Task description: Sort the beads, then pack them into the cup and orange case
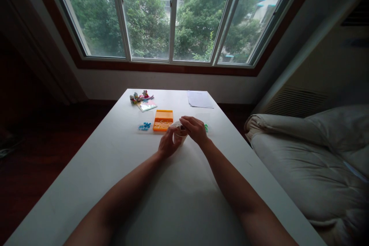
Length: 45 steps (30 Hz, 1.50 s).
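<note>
A small see-through plastic cup stands on the white table between my hands. My left hand is wrapped round its left side. Over the cup's top, my right hand is closed, its fingertips at the rim, where a clear, lid-like edge shows. Something dark shows just under those fingers; I cannot make out what it is. Just behind my left hand lies an orange tray with small pale pieces in its front part. Small green pieces peek out beyond my right hand, partly hidden by it.
Blue pieces lie in a clear tray left of the orange one. Colourful small figures and a pale card are at the table's far left, white paper sheets at the far right. A padded seat stands beside the table.
</note>
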Each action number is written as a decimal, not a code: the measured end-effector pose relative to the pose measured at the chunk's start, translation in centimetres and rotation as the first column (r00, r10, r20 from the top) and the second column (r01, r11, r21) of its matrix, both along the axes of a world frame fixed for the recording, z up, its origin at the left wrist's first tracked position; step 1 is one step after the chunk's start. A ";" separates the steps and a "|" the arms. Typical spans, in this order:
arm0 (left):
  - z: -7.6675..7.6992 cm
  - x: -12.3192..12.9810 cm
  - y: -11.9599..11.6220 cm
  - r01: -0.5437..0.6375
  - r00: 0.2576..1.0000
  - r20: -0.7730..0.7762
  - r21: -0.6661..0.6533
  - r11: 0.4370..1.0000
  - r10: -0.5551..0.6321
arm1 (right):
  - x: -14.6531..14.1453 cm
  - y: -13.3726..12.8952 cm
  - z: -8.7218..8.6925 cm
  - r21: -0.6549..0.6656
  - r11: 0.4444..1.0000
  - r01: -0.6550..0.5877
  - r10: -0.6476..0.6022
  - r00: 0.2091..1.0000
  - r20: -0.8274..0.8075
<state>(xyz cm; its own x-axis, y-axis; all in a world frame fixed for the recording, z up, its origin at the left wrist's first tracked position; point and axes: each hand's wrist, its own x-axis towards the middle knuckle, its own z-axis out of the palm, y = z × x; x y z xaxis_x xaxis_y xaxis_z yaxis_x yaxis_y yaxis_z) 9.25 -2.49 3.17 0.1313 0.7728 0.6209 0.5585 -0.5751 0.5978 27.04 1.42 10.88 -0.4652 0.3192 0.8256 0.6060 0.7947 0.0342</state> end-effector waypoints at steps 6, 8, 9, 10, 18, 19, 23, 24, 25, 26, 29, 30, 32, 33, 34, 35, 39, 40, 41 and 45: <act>-0.2 -0.1 0.3 -0.033 0.999 -0.025 0.009 0.999 0.033 | -0.1 -0.1 0.3 -0.001 1.000 0.021 -0.021 0.999 0.027; -0.1 -0.1 0.3 -0.050 0.998 -0.037 -0.003 0.999 0.049 | 0.0 -0.2 0.4 -0.005 1.000 0.012 -0.012 0.999 0.049; 0.0 -0.1 0.3 -0.048 0.998 -0.038 -0.003 0.999 0.047 | 0.0 -0.2 0.4 -0.007 1.000 0.015 -0.014 0.999 0.047; 0.1 -0.1 0.3 -0.040 0.999 -0.037 0.000 0.999 0.040 | 0.1 -0.2 0.5 -0.011 1.000 0.021 -0.021 0.999 0.038; 0.6 -0.2 0.1 -0.017 0.999 -0.031 0.015 1.000 0.018 | 0.3 0.0 0.8 -0.033 0.998 0.046 -0.044 0.998 0.035; 0.6 -0.3 0.1 -0.020 0.999 -0.029 0.016 1.000 0.021 | 0.3 0.0 0.8 -0.032 0.999 0.040 -0.038 0.998 0.054; 0.6 -0.3 0.1 -0.008 1.000 -0.023 0.025 1.000 0.009 | 0.3 0.1 0.8 -0.028 0.998 0.053 -0.052 0.997 0.052; 0.6 -0.3 0.1 -0.003 1.000 -0.024 0.026 1.000 0.003 | 0.3 0.1 0.8 -0.026 0.998 0.055 -0.054 0.997 0.048; 0.7 -0.3 0.1 -0.002 1.000 -0.025 0.025 1.000 0.002 | 0.3 0.1 0.8 -0.023 0.999 0.049 -0.048 0.997 0.053; 0.8 -0.2 0.0 -0.005 1.000 -0.026 0.022 1.000 0.006 | 0.3 0.1 0.8 -0.021 0.999 0.041 -0.040 0.997 0.059; 1.1 -0.2 -0.1 -0.001 0.999 -0.046 0.005 1.000 0.001 | 0.2 0.2 0.8 -0.030 0.998 0.046 -0.045 0.998 0.035; 1.2 -0.2 -0.2 0.009 0.998 -0.057 0.003 1.000 -0.009 | 0.2 0.2 0.8 -0.042 0.998 0.047 -0.046 0.999 0.027; 1.3 -0.2 -0.2 0.036 0.996 -0.080 0.005 0.999 -0.035 | 0.1 0.2 0.8 -0.075 0.997 0.029 -0.026 0.999 0.036; 1.3 -0.2 -0.2 0.051 0.995 -0.091 0.008 0.999 -0.050 | 0.0 0.3 0.9 -0.095 0.995 0.017 -0.013 0.999 0.039; 1.2 -0.2 -0.2 0.066 0.993 -0.100 0.011 0.998 -0.065 | 0.0 0.3 0.9 -0.116 0.993 0.008 -0.004 0.999 0.032; 1.2 -0.2 -0.2 0.080 0.991 -0.110 0.012 0.997 -0.078 | -0.1 0.3 1.0 -0.138 0.990 0.003 0.000 1.000 0.017; 0.8 -0.1 0.0 0.128 0.984 -0.124 0.015 0.992 -0.125 | -0.3 0.3 1.2 -0.203 0.978 -0.035 0.030 0.999 -0.025; 0.8 -0.1 0.1 0.139 0.983 -0.123 0.017 0.990 -0.136 | -0.3 0.3 1.2 -0.210 0.977 -0.045 0.040 0.999 -0.027; 0.8 0.0 0.1 0.147 0.983 -0.118 0.019 0.989 -0.143 | -0.3 0.3 1.2 -0.213 0.976 -0.052 0.047 0.998 -0.029; 1.0 0.0 0.1 0.153 0.986 -0.076 0.028 0.988 -0.151 | -0.2 0.2 1.2 -0.216 0.975 -0.047 0.045 0.999 -0.013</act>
<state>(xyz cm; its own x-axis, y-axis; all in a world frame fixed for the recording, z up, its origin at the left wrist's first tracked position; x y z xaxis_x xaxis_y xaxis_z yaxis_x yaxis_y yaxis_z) 9.21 -2.44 4.21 0.2916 0.7196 0.6302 0.5047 -0.6754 0.5376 26.89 1.62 12.10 -0.4770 0.4688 0.7434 0.5679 0.8100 -0.1463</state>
